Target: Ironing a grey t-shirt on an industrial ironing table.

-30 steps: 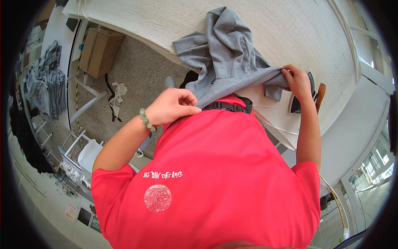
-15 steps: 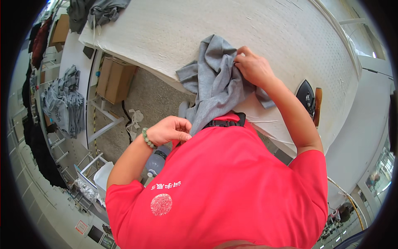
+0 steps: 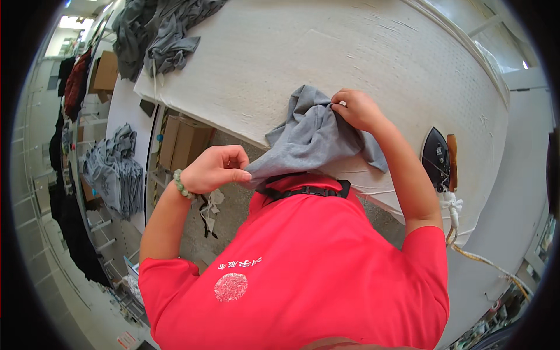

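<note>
A grey cloth garment point(image 3: 318, 143) lies bunched over the near edge of the white padded table point(image 3: 326, 46), part of it hanging toward my waist. My right hand point(image 3: 357, 109) pinches its far right side above the tabletop. Off the table edge, my left hand point(image 3: 214, 169), with a green bead bracelet point(image 3: 182, 184) at the wrist, grips the garment's lower left end between thumb and fingers. Between the two hands the cloth is pulled loosely, with folds in it. Which part of the garment each hand holds I cannot tell.
A black iron point(image 3: 435, 154) with a wooden handle stands at the table's right, its cord trailing toward me. More grey garments point(image 3: 169, 41) are heaped on the far left corner. Left of the table are a stack of grey garments point(image 3: 116, 172) and a cardboard box point(image 3: 185, 143).
My left hand has moved left and slightly up, drawing the garment's end out to the left. The cloth is spread wider. The view has shifted somewhat, so the table sits lower.
</note>
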Motion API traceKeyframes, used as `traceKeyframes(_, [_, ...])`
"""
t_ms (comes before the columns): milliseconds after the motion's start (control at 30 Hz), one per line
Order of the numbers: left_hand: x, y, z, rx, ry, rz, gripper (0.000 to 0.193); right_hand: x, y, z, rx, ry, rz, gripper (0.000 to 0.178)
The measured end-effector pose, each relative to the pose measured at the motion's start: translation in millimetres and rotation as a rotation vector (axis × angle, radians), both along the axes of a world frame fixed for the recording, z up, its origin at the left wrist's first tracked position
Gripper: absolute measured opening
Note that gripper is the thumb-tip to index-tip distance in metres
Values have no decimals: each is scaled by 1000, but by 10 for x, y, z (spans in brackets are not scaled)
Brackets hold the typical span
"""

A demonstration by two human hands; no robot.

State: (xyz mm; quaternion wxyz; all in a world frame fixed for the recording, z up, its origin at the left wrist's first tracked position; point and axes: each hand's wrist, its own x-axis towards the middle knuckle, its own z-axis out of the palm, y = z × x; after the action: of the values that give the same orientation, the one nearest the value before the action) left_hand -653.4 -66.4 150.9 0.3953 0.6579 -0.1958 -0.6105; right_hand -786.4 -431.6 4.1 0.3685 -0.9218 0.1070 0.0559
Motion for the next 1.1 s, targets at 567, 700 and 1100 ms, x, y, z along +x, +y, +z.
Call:
traceKeyframes(567, [2371,-978,121,-457,-517,-545,15,-237,292,924,-516,-190,-745,17])
traceKeyframes(700, [2882,-1731,832,-947,-1264,-466,15,-337,505,2155,-525,-550,-1094,17])
traceKeyframes(1100, [3360,-3253,1548,-1467,-1990,-85,19,-464,739,3098,-482,-541,-1132,21])
